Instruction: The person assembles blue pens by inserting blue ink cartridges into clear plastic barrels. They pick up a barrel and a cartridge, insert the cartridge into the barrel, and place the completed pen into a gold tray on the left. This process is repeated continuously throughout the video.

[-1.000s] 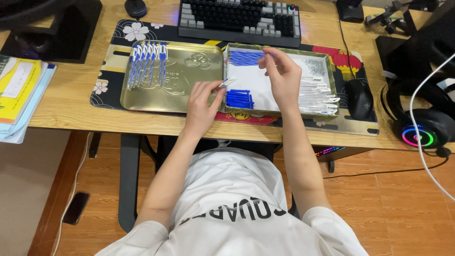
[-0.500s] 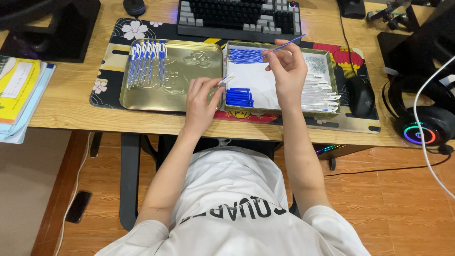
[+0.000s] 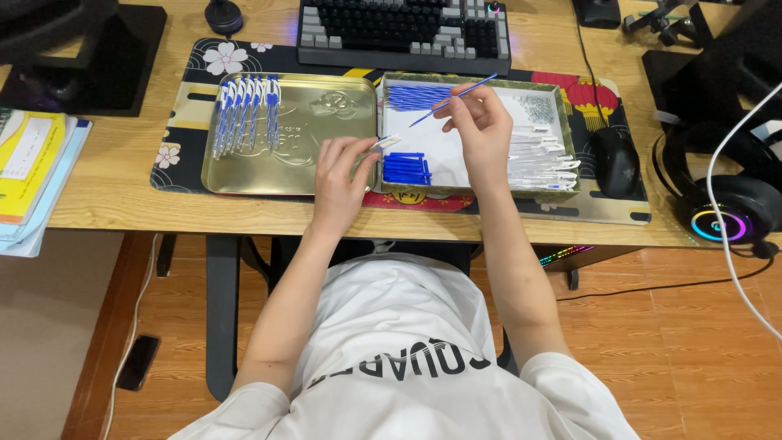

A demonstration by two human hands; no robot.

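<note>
Pen parts were what both hands worked with, over the box tray (image 3: 570,175) on the wooden desk (image 3: 122,175). The right hand (image 3: 481,134) pinched a thin blue refill (image 3: 452,99) between its fingertips and held it up above the box tray, with the far end slanted up toward the keyboard (image 3: 403,33). The left hand (image 3: 342,175) was closed around a small white pen piece (image 3: 388,143), right at the near left corner of the box tray. The two parts were close, but I could not tell if they touched. Inside the box tray, a bunch of blue refills (image 3: 417,96) lay at the far left, a small pile of blue caps (image 3: 406,169) lay at the near left, and a big heap of white pen tubes (image 3: 542,159) filled the right side. A few tiny springs (image 3: 538,106) sat at the far right corner. Just left of the box tray was a flat gold lid (image 3: 318,155), touching it, with a row of finished blue and white pens (image 3: 247,114) at its far left. A black mouse (image 3: 615,161) sat just right of the box tray. Headphones (image 3: 725,208) with a glowing ring lay farther right. Yellow books (image 3: 32,167) lay far to the left of it.
</note>
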